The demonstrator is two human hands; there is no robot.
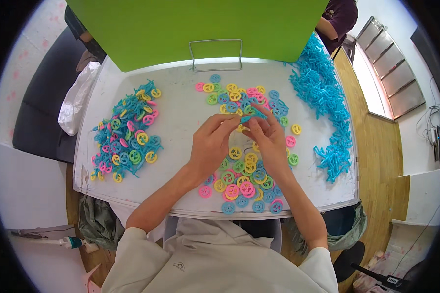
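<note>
Over the middle of the white table, my two hands meet at a small blue plastic piece (253, 115). My right hand (270, 146) pinches this piece between thumb and fingers. Closed fingertips of my left hand (209, 141) press up against its left end; what they grip is hidden. Beneath and around both hands lie loose plastic wheels (247, 188) in pink, yellow, green and blue. More wheels (231, 107) are scattered just beyond my fingers.
At the left lies a heap of blue pieces with coloured wheels (124, 132) on them. Blue branching parts (322, 83) pile along the right edge. A green panel (195, 29) with a wire handle (216, 41) stands across the back. Another person's arm (327, 28) shows beyond it.
</note>
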